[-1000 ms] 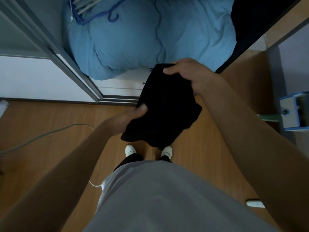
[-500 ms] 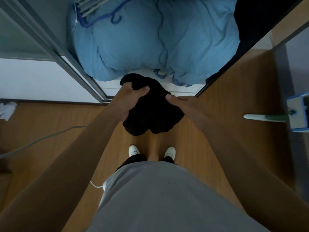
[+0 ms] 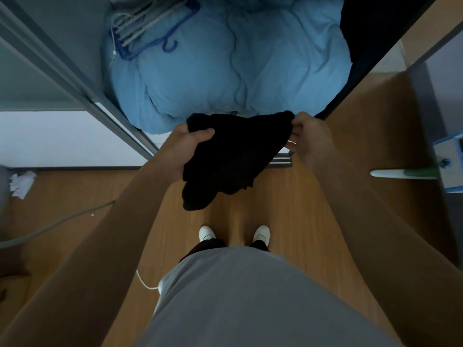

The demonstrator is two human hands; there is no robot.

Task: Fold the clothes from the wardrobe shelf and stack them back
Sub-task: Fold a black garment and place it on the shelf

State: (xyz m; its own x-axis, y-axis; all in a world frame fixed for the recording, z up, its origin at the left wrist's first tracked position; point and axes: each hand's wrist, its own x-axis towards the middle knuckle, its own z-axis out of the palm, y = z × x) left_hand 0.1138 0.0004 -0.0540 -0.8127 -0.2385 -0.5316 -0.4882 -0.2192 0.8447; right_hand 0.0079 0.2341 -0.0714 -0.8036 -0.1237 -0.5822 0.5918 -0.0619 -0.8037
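Observation:
A black garment (image 3: 230, 156) hangs in the air in front of the open wardrobe, stretched between both hands. My left hand (image 3: 185, 149) grips its left upper corner with the thumb on top. At the right upper corner my right hand (image 3: 304, 136) pinches the cloth. The lower part of the garment droops in loose folds toward the floor, above my white shoes (image 3: 234, 234). Behind it, a bulky light-blue duvet (image 3: 225, 68) fills the wardrobe shelf (image 3: 160, 139).
Blue and grey hangers (image 3: 150, 26) lie on the duvet at the back left. A sliding door rail (image 3: 75, 78) runs down the left. A grey cable (image 3: 57, 224) crosses the wooden floor. Crumpled paper (image 3: 21, 182) lies far left. A blue-white box (image 3: 448, 159) stands right.
The hands have moved apart, spreading the black garment wide. My right hand went from the lower middle to the right upper corner. The garment rose slightly toward the wardrobe.

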